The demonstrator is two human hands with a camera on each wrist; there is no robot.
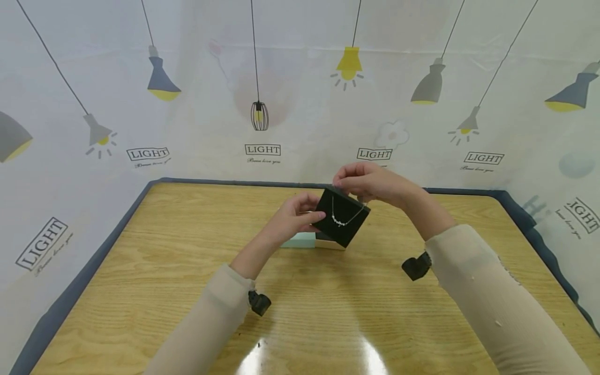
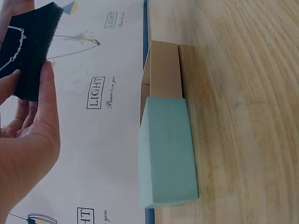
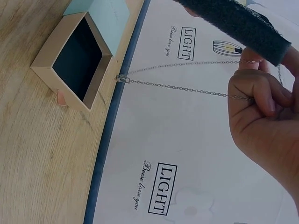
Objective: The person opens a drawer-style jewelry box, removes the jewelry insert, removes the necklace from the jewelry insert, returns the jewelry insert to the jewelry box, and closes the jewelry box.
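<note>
My left hand (image 1: 300, 211) grips a black foam jewelry pad (image 1: 351, 229) by its left edge, thumb on the front face. A silver necklace (image 1: 338, 222) with small beads lies across that face. Behind the pad's upper edge, my right hand (image 1: 377, 183) has curled fingers; in the right wrist view they pinch the thin chain (image 3: 182, 87), whose loop and clasp hang free. Below the pad, on the table, sits a jewelry box: a mint sleeve (image 2: 170, 154) with a tan drawer (image 2: 166, 70) slid partway out. Dark lining shows inside the drawer in the right wrist view.
The wooden table (image 1: 187, 291) has a dark blue edge along its back and sides. Behind it hangs a pale cloth (image 1: 197, 120) printed with lamps. A small tab (image 3: 61, 98) sticks out from the drawer's end.
</note>
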